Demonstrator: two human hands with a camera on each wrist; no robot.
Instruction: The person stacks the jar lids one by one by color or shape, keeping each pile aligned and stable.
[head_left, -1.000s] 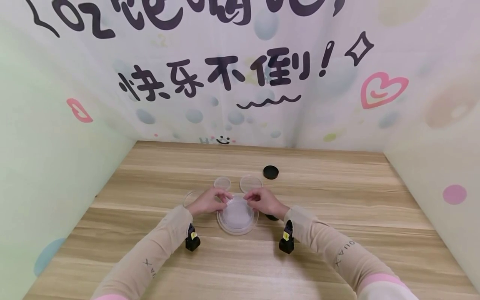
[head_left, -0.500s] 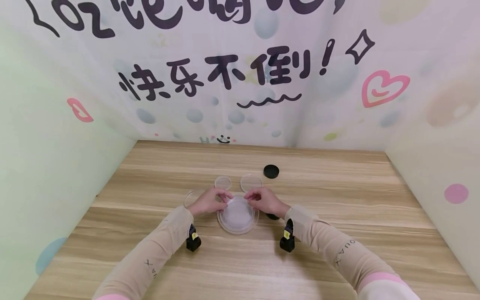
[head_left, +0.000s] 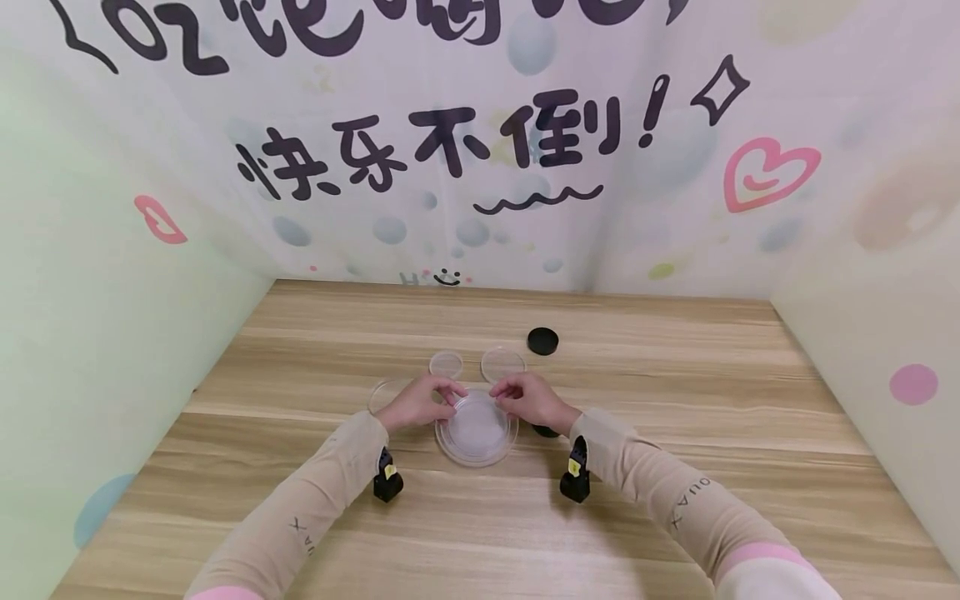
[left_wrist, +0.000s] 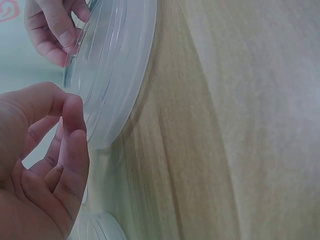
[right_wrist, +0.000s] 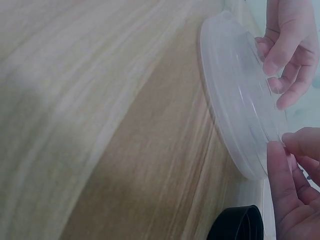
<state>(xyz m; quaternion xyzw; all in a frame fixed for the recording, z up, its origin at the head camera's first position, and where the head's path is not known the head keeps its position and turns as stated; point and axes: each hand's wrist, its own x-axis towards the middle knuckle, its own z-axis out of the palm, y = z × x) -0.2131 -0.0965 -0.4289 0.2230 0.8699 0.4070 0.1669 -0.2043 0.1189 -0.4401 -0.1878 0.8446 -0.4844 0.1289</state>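
Clear round petri dishes lie nested in a low stack on the wooden table, a smaller upper dish (head_left: 477, 427) inside a wider lower dish (head_left: 480, 461). At the far left of the upper one's rim, my left hand (head_left: 420, 402) pinches the edge between thumb and forefinger. My right hand (head_left: 534, 400) holds the same rim on the far right with its fingertips. Both wrist views show the stacked rims (left_wrist: 117, 75) edge-on, the lowest resting on the wood. The fingers cover parts of the upper rim.
Behind the hands lie a small clear dish (head_left: 446, 365) and a medium one (head_left: 502, 365). Another clear dish (head_left: 382, 393) is partly hidden by the left hand. A black round lid (head_left: 543, 341) sits farther back; a second black round piece (right_wrist: 235, 224) is beside the right hand.
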